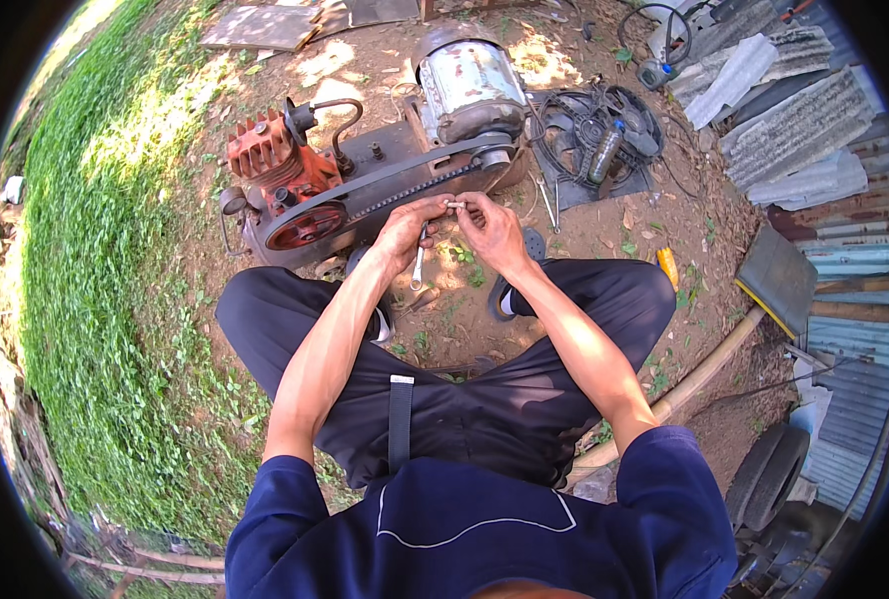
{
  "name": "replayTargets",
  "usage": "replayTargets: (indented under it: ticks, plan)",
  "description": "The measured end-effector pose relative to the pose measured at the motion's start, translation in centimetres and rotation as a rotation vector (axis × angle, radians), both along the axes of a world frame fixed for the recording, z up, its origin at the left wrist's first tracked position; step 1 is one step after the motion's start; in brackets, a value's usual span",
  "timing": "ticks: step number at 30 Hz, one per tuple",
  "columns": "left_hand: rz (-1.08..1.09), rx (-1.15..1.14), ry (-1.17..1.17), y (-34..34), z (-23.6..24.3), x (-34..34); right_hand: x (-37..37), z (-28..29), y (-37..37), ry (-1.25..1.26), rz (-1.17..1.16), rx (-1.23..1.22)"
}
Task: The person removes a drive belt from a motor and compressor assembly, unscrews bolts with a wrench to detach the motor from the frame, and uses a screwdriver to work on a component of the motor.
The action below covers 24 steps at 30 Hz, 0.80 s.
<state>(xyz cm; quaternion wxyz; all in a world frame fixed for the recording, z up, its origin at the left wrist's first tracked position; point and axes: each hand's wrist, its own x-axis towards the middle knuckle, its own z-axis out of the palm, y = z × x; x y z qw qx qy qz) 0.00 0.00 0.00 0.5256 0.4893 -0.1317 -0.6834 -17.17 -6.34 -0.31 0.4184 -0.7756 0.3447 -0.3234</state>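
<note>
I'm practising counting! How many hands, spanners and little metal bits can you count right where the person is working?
Hands: 2, left hand and right hand
spanner: 1
small metal piece: 1
Total: 4

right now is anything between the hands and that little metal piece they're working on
Nothing visible: both hands, left and right, pinch the small bolt directly. A wrench hangs from the left hand, below it.
</note>
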Motion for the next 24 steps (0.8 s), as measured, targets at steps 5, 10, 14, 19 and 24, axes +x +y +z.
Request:
replayTargets:
  ticks: [5,10,14,19,24]
  plan:
    - [0.01,-0.03,-0.086,0.0,-0.1,-0.2,0.0,0.6,0.1,0.034,-0.005,0.016]
    - [-0.02,-0.046,-0.174,0.0,-0.6,-0.3,-0.1,0.3,0.0,0.038,-0.019,-0.032]
    - [0.009,-0.047,-0.179,-0.2,-0.4,-0.6,-0.4,0.2,-0.3,0.06,-0.003,-0.098]
    - [-0.065,-0.079,-0.36,0.0,-0.6,-0.2,-0.5,0.4,-0.9,0.073,0.048,-0.34]
    - [-0.058,-0.157,-0.459,-0.1,0.2,-0.6,-0.6,0.7,-0.9,0.091,0.072,-0.312]
